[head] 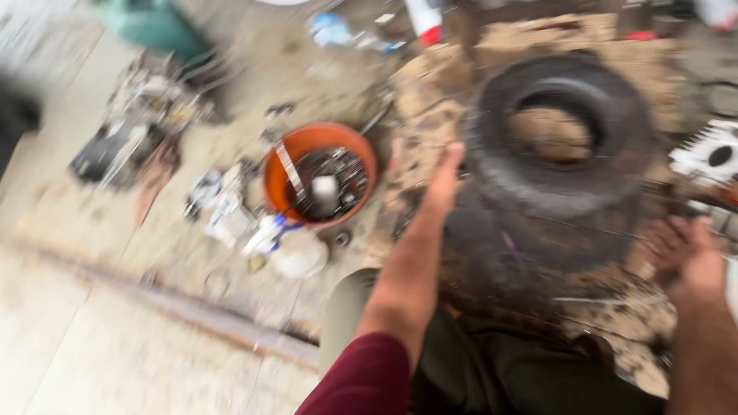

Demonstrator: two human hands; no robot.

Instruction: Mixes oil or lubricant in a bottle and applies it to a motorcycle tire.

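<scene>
Tyre (565,142) right of bowl (286,150), on cardboard (430,84)

Floor: bare concrete (100,338), pale, dusty, stained. A dark groove or strip (192,311) crosses it diagonally at lower left. View blurred throughout.

Flattened brown cardboard (430,92), worn and dirty, covers the ground at upper right.

Clutter on the floor: orange bowl (280,180) filled with dark metal bits; small white and blue pieces (265,234) just beside it; heap of grey metal parts (131,127) at left; green container (154,27) at the top edge; white-and-red can (424,21) top centre; white finned part (711,154) at right edge.

Light: even, soft daylight, no hard shadows. No walls or windows in view
</scene>
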